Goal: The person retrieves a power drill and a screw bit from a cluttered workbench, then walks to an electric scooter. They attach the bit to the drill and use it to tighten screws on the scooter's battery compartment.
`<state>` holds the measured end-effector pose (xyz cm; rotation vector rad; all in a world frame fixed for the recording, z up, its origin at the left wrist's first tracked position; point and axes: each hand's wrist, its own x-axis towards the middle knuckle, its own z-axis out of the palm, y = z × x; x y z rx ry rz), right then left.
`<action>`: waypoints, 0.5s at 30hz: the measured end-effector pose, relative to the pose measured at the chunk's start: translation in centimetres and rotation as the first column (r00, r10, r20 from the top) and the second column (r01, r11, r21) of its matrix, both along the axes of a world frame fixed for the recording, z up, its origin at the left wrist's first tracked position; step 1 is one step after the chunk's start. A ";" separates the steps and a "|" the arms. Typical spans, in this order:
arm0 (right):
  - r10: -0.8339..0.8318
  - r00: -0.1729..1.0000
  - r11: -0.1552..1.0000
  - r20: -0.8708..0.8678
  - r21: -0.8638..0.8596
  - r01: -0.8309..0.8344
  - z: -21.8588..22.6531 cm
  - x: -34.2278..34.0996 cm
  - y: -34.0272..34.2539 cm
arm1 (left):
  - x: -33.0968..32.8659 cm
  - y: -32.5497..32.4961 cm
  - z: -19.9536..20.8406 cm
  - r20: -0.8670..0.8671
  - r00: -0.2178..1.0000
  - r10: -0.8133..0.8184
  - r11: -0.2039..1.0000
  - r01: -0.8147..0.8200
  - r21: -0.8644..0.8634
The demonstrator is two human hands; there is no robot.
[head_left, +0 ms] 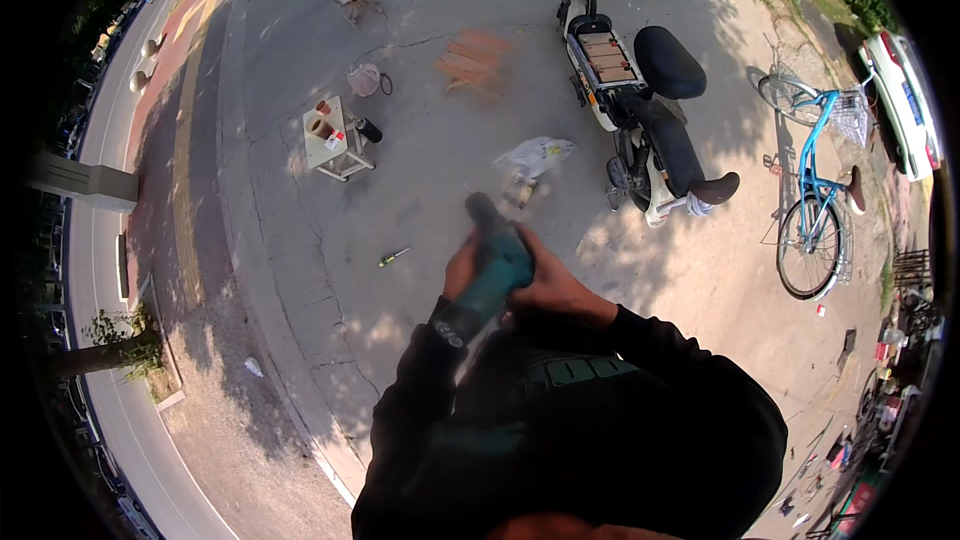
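Both my hands hold a teal and dark-grey power tool (505, 265) in front of my body. It is smeared by motion, so its exact kind is not clear. My left hand (461, 268) wraps its left side, with a dark band at the wrist. On the other side my right hand (560, 285) has its fingers closed round the body, near a dark part. The tool's dark end points away from me. On the pavement to the left lies a green-handled screwdriver (394, 257). Beyond the tool are a clear plastic bag (540, 154) and a small box-like item (520, 191).
An electric scooter (655, 135) stands right of centre, its floor compartment uncovered and its seat (669, 62) tipped aside. A white stool (330, 145) bears cups, with a black bottle (369, 130) beside it. Orange-brown flat pieces (472, 62) lie farther off. A blue bicycle (815, 180) is at right.
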<state>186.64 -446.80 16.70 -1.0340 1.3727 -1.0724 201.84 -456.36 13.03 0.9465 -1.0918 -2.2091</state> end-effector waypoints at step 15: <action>-0.499 0.505 0.859 0.704 0.478 0.183 -4.6 -8.5 -31.6 | -4.5 -34.0 0.0 0.180 0.984 -0.001 0.985 -0.030 0.170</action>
